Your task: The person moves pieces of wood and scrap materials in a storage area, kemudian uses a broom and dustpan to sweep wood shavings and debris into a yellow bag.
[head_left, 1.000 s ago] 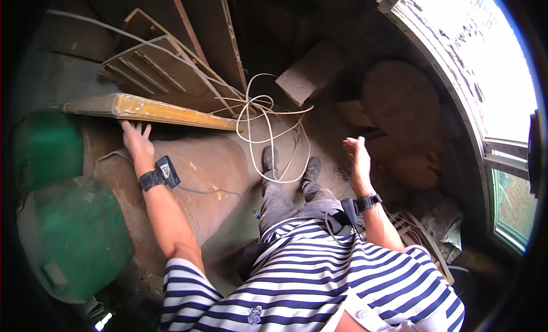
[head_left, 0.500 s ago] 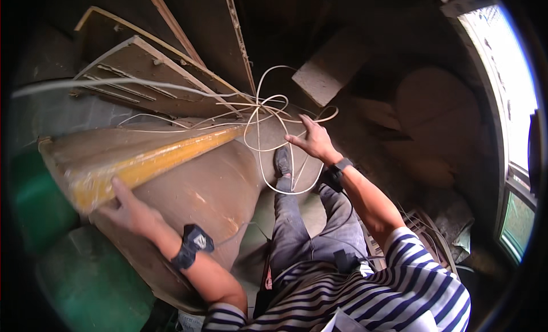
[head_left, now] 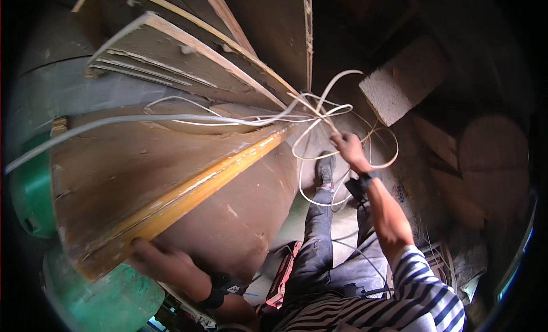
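Note:
A bundle of looped pale cable (head_left: 326, 121) hangs near the far end of the boards. My right hand (head_left: 349, 149) is closed round its gathered strands, with loose loops falling on both sides of the hand. At the left, a large brown wooden board (head_left: 142, 166) leans with a thick yellow edge (head_left: 211, 180) facing me. My left hand (head_left: 162, 263) grips the near corner of that edge, thumb tip against the yellow face; the other fingers are blurred and partly hidden. From the bundle, a thicker pale length of cable (head_left: 103, 122) runs left across the board.
Several dusty boards (head_left: 211, 52) lean fanned out behind the cable. A pale block (head_left: 391, 95) and a rounded brown object (head_left: 494, 155) stand to the right. Green containers (head_left: 105, 292) sit at the lower left. My shoe (head_left: 326, 169) is on the floor below the loops.
My right hand has gone from spread fingers beside the loops to a closed hold on the cable. My left hand has closed on the yellow edge. The view has shifted.

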Available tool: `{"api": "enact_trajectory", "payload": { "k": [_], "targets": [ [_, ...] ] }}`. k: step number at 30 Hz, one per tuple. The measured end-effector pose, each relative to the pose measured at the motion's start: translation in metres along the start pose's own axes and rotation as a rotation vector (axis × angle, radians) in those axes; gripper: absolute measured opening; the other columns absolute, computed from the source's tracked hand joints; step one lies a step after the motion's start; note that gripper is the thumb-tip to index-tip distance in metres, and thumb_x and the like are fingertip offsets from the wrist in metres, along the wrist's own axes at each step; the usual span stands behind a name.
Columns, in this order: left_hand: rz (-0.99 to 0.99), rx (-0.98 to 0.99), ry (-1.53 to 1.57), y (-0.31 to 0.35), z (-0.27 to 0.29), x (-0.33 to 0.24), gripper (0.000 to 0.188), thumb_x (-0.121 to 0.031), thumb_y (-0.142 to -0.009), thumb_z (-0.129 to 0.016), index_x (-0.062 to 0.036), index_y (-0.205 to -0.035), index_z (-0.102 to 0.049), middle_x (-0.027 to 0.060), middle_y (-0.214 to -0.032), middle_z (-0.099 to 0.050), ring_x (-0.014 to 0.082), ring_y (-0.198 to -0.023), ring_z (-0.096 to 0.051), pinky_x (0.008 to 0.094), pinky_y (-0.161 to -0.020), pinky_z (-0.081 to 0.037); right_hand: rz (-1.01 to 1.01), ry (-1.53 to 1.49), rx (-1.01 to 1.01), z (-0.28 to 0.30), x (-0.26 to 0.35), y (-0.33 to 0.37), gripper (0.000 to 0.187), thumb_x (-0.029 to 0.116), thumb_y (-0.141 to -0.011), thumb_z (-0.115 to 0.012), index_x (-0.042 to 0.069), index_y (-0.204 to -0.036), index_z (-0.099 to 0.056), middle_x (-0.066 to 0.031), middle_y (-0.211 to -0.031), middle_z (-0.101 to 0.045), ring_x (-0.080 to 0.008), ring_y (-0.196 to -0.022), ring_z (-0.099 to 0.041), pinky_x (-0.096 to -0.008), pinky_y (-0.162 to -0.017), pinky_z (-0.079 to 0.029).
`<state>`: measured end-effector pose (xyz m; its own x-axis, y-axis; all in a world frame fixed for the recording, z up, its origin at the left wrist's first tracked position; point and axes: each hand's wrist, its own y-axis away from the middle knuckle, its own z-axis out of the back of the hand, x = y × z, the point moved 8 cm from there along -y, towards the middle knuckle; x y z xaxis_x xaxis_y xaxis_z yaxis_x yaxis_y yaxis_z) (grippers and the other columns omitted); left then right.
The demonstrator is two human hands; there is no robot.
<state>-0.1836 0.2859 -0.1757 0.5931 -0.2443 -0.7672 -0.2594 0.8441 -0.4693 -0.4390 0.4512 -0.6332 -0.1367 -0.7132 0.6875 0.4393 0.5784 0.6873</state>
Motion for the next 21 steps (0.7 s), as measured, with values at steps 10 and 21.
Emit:
{"api": "enact_trajectory", "payload": {
  "k": [10,21],
  "targets": [
    [0.042,0.238,0.065,-0.003,0.014,0.006,0.061,-0.006,-0.082,-0.059,0.0055,-0.133,-0.028,0.0182,-0.129,-0.043,0.0236,-0.118,-0.042,0.0351,-0.101,-0.03,0.186,-0.795,-0.266,0.239,0.172,0.211,0.019,0.027,-0.091,-0.053,0.012,-0.079,-0.053,0.0098,-0.057,-0.031,-0.0007,-0.047,-0.026,-0.018,-0.042,-0.02],
    [0.041,0.364,0.215,-0.036,0.007,-0.072,0.064,-0.026,-0.087,-0.061,0.0066,-0.133,-0.031,0.0169,-0.131,-0.043,0.0223,-0.116,-0.045,0.0326,-0.099,-0.034,0.599,-1.026,-0.509,0.453,0.162,0.442,0.019,0.024,-0.093,-0.051,0.006,-0.097,-0.056,0.008,-0.057,-0.03,-0.0028,-0.045,-0.026,-0.0192,-0.042,-0.022]
  ]
}}
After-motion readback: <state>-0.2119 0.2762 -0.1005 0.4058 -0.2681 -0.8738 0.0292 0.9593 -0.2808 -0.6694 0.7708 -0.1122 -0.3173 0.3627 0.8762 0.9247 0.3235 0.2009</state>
